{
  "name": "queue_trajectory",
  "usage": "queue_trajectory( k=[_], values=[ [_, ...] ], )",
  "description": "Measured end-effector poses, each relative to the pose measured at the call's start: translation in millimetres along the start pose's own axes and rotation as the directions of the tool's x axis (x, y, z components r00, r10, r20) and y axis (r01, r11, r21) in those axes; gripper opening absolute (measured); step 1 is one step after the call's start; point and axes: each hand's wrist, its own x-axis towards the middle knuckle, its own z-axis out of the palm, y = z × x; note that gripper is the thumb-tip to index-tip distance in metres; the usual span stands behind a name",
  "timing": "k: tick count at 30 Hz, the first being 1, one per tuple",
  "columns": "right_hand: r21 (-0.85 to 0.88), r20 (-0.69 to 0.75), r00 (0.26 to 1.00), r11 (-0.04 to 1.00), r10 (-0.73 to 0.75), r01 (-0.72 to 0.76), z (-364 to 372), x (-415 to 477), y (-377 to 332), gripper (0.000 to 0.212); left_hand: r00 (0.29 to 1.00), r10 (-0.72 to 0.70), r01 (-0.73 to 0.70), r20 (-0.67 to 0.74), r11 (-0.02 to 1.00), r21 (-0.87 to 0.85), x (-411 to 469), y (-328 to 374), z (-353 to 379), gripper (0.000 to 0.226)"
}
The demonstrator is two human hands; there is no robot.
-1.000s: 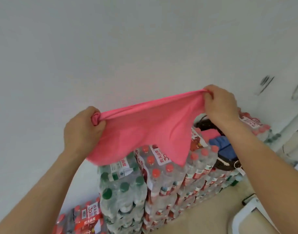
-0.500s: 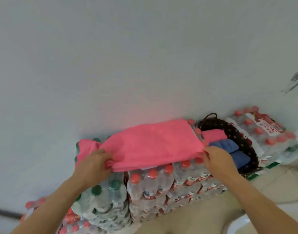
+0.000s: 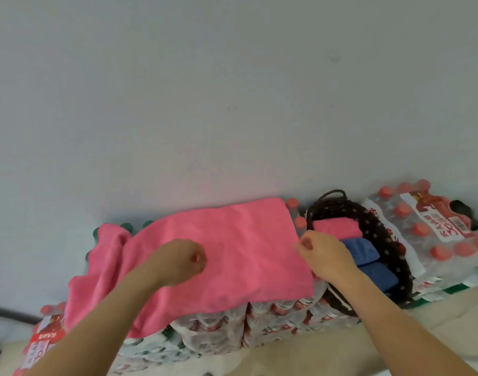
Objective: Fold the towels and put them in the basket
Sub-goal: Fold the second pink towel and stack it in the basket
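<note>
pink towel (image 3: 232, 248) lies spread flat on the bottle packs (image 3: 259, 327), with a crumpled towel (image 3: 107, 256) at its left edge. left hand (image 3: 178, 260) sits on its near-left part and right hand (image 3: 324, 257) at its right edge, both with fingers curled; can't tell if either pinches cloth. basket (image 3: 378, 229) just right holds folded towels (image 3: 336, 227), one pink, two blue.

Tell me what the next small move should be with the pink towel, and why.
Probably fold it in half, the right hand carrying its right edge over to the left. The pink cloth towel lies spread unfolded on the shrink-wrapped bottle packs, right hand at that edge, left hand over its middle. The dark woven basket holds only folded towels.
</note>
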Motion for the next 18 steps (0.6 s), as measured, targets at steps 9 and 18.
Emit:
queue_trajectory(
  k=[9,18],
  values=[
    [0.169,-0.104,0.955,0.951,0.278,-0.259,34.8,13.1,-13.1,0.037,0.936,0.116,-0.202,-0.332,0.95,-0.239,118.3,73.7,-3.2,0.026],
    [0.224,-0.031,0.935,0.914,0.354,-0.339,32.8,19.7,-8.3,0.026,0.945,0.026,-0.073,-0.326,0.988,-0.135,193.0,107.9,14.8,0.027]
  ],
)
